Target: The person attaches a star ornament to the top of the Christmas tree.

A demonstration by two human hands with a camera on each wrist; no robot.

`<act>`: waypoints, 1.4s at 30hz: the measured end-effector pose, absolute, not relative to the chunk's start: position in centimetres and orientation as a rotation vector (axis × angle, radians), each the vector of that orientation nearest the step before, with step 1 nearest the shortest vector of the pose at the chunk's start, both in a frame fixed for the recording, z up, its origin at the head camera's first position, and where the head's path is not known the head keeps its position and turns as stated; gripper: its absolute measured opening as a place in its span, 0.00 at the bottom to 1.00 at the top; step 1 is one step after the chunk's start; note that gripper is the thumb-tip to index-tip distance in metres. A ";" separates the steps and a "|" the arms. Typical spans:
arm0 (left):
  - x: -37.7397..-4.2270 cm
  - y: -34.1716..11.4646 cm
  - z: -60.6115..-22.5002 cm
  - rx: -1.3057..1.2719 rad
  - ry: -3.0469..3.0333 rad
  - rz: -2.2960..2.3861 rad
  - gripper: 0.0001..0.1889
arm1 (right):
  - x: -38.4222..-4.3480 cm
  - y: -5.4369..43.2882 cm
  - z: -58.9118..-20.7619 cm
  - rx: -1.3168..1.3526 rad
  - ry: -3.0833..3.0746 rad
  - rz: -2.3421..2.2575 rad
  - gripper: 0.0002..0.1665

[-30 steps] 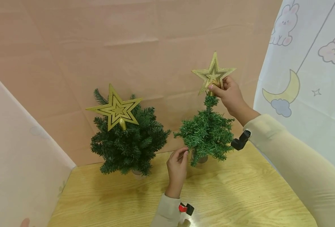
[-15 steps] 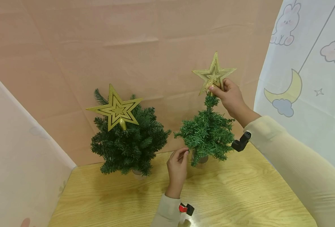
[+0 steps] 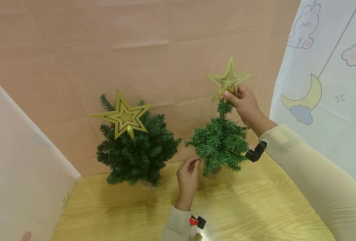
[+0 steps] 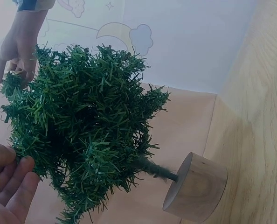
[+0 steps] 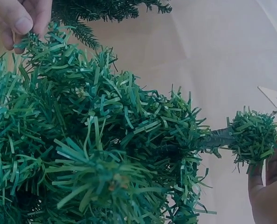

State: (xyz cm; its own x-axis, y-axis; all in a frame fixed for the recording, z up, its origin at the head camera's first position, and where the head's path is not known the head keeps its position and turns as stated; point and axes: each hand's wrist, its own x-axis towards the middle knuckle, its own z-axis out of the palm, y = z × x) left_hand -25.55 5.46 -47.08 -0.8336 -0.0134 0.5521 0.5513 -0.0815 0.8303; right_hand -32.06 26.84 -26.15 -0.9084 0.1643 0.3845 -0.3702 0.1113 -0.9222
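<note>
At the tip of the right-hand artificial Christmas tree (image 3: 218, 140), my right hand (image 3: 248, 105) pinches a gold star tree topper (image 3: 228, 79) near its base. The star stands upright over the top tuft (image 5: 255, 137); my fingers partly hide where the two meet. Down at the tree's lower left, my left hand (image 3: 188, 179) pinches the end of a branch between thumb and fingers. The left wrist view shows those fingertips (image 4: 24, 163) at the green needles. A round wooden base (image 4: 197, 186) carries the tree's thin trunk.
To the left stands a darker, fuller Christmas tree (image 3: 136, 154) with another gold star (image 3: 125, 115) leaning on its top. Both trees stand on a wood-grain table (image 3: 241, 204). A peach cloth (image 3: 136, 43) hangs behind, and a white printed cloth (image 3: 325, 134) is on the right.
The star in my right hand has shifted very slightly right and tilted a little. My left hand stays nearly still at the branch.
</note>
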 end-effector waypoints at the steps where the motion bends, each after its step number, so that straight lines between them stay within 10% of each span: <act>1: -25.6 5.5 -47.1 -0.578 -1.813 -1.976 0.08 | -32.1 26.9 -26.2 0.210 -2.003 1.850 0.20; 42: -25.7 5.3 -47.1 -0.612 -1.802 -1.995 0.09 | -32.3 26.4 -26.8 0.336 -2.036 1.797 0.14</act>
State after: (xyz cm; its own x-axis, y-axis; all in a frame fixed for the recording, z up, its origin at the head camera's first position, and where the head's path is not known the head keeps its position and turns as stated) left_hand -25.65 5.28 -47.12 -0.8318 0.0082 0.5550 0.5513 -0.1037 0.8279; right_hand -32.31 26.38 -26.81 -0.8901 0.0835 0.4481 -0.4342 0.1436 -0.8893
